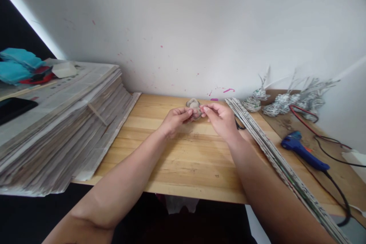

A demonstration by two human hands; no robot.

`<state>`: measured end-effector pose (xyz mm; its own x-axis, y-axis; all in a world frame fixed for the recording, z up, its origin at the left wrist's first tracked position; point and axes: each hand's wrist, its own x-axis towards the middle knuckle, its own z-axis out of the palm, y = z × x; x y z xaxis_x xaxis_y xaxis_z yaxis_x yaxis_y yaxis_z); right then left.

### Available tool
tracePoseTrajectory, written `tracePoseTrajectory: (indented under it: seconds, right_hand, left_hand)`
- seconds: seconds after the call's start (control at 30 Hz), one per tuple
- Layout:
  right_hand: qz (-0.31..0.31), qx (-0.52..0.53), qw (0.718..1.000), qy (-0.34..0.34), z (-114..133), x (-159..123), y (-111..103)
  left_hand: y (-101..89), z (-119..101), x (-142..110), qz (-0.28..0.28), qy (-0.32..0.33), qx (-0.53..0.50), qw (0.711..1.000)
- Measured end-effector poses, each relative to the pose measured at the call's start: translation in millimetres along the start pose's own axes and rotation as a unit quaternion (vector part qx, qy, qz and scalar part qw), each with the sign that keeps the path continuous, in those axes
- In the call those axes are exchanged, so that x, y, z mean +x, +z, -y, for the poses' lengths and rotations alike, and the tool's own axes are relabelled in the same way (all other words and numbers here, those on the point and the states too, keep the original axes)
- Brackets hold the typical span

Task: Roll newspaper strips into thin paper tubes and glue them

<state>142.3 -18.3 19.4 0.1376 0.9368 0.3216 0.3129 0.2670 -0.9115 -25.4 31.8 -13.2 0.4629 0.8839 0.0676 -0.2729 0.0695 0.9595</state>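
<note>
Both my hands meet over the far middle of a wooden table [183, 160]. My left hand [175, 119] and my right hand [219, 117] each pinch a small coiled piece of rolled newspaper [194, 105] between thumb and fingers. The coil is greyish and round, partly hidden by my fingertips. Both forearms reach in from the near edge.
A tall stack of newspapers [57, 122] fills the left. A bundle of rolled paper sticks [274, 152] lies diagonally at the right. Beyond it are several woven paper pieces [283, 103], a blue glue gun [303, 152] with a black cable, and a red wire. A white wall stands behind.
</note>
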Motion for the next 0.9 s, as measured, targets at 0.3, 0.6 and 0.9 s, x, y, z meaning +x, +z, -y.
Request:
tracePoseTrajectory:
  seconds: [0.3, 0.6, 0.9]
  right_hand:
    - [-0.014, -0.124, 0.982, -0.143, 1.3, -9.2, 4.2]
    - [-0.042, -0.284, 0.946, -0.15, -0.3, -6.0, -1.2]
    - [0.341, -0.007, 0.94, 0.016, 39.1, -22.8, -2.8]
  left_hand:
    - [2.5, -7.9, -5.2, 0.011, -0.047, -0.041, 0.998]
    - [4.6, -5.9, -9.1, 0.076, 0.013, 0.057, 0.995]
    - [-6.2, -3.1, 6.3, -0.112, 0.07, 0.07, 0.989]
